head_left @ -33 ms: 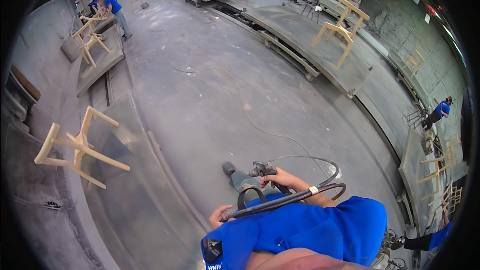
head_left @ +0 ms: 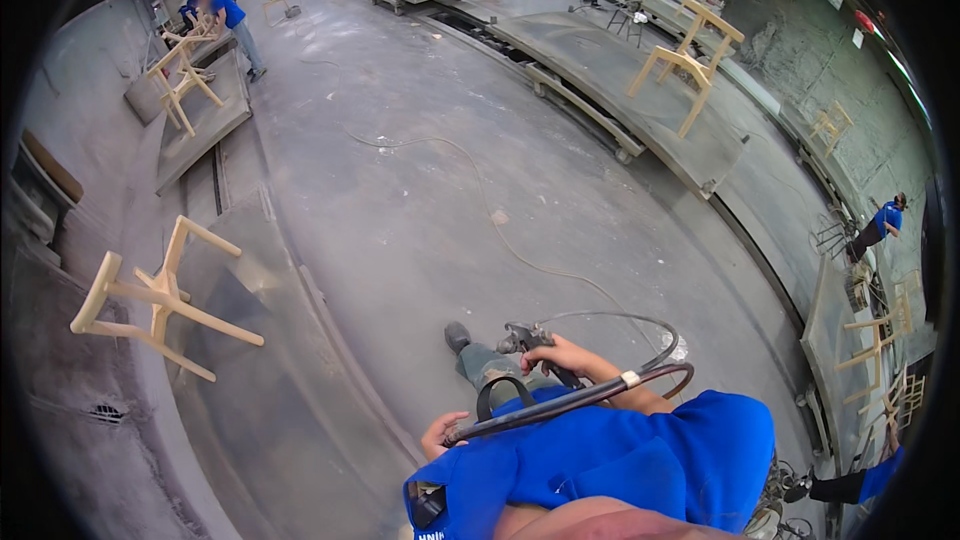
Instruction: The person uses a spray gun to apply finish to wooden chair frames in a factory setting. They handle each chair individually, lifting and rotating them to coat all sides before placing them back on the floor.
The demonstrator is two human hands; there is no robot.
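My right hand (head_left: 562,357) is closed around the grip of a dark spray gun (head_left: 523,336), held low in front of my body with its nozzle end to the left. A black hose (head_left: 560,406) bends in a loop beside my right forearm and crosses my waist toward the left. My left hand (head_left: 440,433) has its fingers curled at the near end of this hose, partly hidden by my blue shirt. Left of me, an unpainted wooden chair frame (head_left: 165,300) without a seat rests on a grey platform (head_left: 240,390), apart from both hands.
A thin hose (head_left: 480,185) trails over the grey floor (head_left: 380,230). Another chair (head_left: 685,65) stands on a low platform (head_left: 600,90) at the right. A person in blue (head_left: 230,15) bends over chairs at far left; another person (head_left: 883,222) stands at far right.
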